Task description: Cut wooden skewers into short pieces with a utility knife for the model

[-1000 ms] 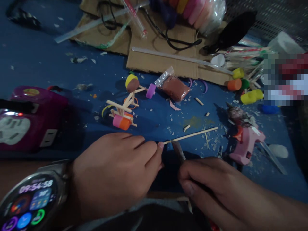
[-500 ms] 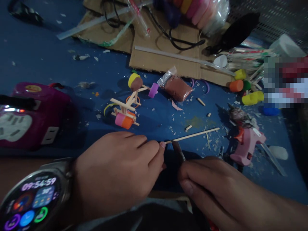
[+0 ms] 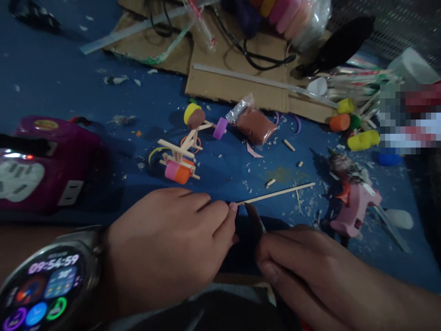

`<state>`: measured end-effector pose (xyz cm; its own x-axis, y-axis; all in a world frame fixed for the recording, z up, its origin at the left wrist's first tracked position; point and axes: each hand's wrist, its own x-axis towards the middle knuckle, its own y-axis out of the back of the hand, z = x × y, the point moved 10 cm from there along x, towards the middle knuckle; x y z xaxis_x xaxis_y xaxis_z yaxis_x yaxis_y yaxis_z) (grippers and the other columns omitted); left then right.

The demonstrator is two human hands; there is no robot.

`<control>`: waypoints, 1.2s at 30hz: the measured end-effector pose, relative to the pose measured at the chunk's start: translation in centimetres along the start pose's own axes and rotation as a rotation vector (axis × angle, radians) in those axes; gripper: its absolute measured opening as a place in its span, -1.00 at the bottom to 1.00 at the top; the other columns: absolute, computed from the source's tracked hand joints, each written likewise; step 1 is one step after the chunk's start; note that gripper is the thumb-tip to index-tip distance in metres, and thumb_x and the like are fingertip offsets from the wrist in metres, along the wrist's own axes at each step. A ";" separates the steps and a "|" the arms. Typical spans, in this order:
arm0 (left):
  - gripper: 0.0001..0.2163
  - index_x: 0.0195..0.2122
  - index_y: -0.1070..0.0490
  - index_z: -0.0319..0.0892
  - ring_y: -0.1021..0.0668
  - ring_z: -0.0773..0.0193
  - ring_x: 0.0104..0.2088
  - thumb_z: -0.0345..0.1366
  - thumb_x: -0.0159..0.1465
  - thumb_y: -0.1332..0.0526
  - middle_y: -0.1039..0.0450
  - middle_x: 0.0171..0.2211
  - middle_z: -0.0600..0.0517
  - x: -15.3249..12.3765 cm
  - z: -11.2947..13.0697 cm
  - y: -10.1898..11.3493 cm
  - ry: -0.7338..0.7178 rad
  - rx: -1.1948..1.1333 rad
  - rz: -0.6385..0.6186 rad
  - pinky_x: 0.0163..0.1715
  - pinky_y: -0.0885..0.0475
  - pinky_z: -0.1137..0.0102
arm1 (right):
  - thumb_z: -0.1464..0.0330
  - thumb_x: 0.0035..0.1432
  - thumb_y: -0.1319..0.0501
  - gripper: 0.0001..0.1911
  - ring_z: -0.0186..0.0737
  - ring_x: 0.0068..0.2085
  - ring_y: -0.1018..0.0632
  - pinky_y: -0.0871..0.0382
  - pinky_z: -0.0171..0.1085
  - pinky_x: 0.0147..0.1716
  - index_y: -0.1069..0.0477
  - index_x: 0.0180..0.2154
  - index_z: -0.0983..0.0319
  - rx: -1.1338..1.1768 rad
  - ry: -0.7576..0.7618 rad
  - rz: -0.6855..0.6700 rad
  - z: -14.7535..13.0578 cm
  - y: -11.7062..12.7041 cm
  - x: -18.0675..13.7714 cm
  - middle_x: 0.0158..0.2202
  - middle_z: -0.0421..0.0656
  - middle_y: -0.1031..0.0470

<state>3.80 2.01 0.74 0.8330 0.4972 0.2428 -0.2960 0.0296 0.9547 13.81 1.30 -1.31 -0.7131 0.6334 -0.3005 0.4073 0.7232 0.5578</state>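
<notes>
A thin wooden stick (image 3: 279, 194) lies on the blue table, its near end pinched in the fingertips of my left hand (image 3: 175, 239). My right hand (image 3: 303, 262) is wrapped round a knife (image 3: 255, 218), whose handle is mostly hidden by the fingers. The blade tip is at the stick, just right of my left fingertips; whether it touches the wood I cannot tell. Beyond my left hand stands a small stick model (image 3: 182, 149) with pink, orange, yellow and purple round parts. Short cut pieces of stick (image 3: 270, 182) lie near the long one.
A pink glue gun (image 3: 354, 209) lies at the right, a purple power strip box (image 3: 51, 165) at the left. A bag of brown clay (image 3: 257, 125), cardboard (image 3: 237, 92), clear glue sticks, coloured caps (image 3: 363, 139) and a bundle of sticks lie farther back. Scraps litter the table.
The knife blade has shifted very slightly and shows just below the stick rather than over it. Both hands have stayed almost in place, still holding the stick and knife.
</notes>
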 end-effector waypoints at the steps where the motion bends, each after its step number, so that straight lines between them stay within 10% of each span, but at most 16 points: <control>1: -0.75 0.04 -0.60 -0.35 -0.58 0.13 -0.39 -0.34 0.56 -0.15 -0.58 -0.36 -0.02 0.1 0.0 0.0 0.000 0.002 0.003 -0.47 -0.42 0.19 | 0.48 0.45 -0.09 -0.74 -0.36 -0.46 -0.46 -0.25 -0.34 -0.45 -0.37 -0.33 0.17 0.003 0.000 0.004 0.0 0.0 -0.1 -0.45 -0.26 -0.51; 27: -0.72 -0.19 -0.61 -0.23 -0.53 0.15 -0.45 -0.42 0.50 -0.08 -0.52 -0.43 0.00 0.5 -0.6 0.5 -0.027 -0.027 0.009 -0.54 -0.33 0.23 | 0.45 0.47 -0.06 -0.74 -0.36 -0.48 -0.44 -0.23 -0.32 -0.46 -0.35 -0.33 0.16 0.007 -0.022 -0.010 0.2 -0.2 -0.2 -0.46 -0.28 -0.50; 36: -0.65 0.26 -0.45 -0.43 -0.66 0.00 -0.04 -0.44 0.53 -0.07 -0.65 0.00 -0.20 0.8 -0.9 0.3 -0.052 -0.011 0.019 -0.06 -0.59 0.13 | 0.42 0.49 -0.06 -0.72 -0.33 -0.45 -0.49 -0.27 -0.30 -0.43 -0.43 -0.30 0.18 -0.009 -0.047 -0.025 0.5 -0.1 -0.1 -0.44 -0.25 -0.55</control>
<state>3.97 3.18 1.07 0.8501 0.4522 0.2700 -0.3173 0.0306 0.9478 14.14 1.25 -1.75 -0.6953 0.6275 -0.3505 0.3843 0.7367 0.5565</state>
